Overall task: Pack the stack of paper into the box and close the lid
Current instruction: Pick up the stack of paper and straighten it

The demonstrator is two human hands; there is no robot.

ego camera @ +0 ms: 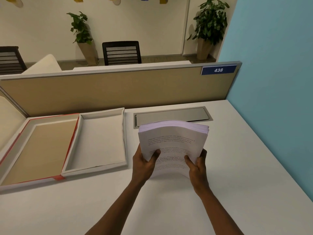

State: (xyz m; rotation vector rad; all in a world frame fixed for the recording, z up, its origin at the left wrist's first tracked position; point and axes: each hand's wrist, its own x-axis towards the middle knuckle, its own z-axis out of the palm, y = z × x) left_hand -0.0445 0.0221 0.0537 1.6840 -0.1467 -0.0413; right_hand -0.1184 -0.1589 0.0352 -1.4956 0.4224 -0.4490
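Observation:
A thick stack of printed white paper (172,138) is held up off the desk, tilted with its far edge raised and bowed. My left hand (144,164) grips its lower left side, thumb on the top sheet. My right hand (197,166) grips the lower right side the same way. To the left lies the open box: its white tray (126,133) is empty, and the hinged lid (15,145), red-edged with a tan lining, lies flat open further left.
A metal cable hatch (171,115) is set into the white desk (169,209) just behind the paper. A tan partition (118,89) closes the desk's far side, and a blue wall (274,82) bounds the right.

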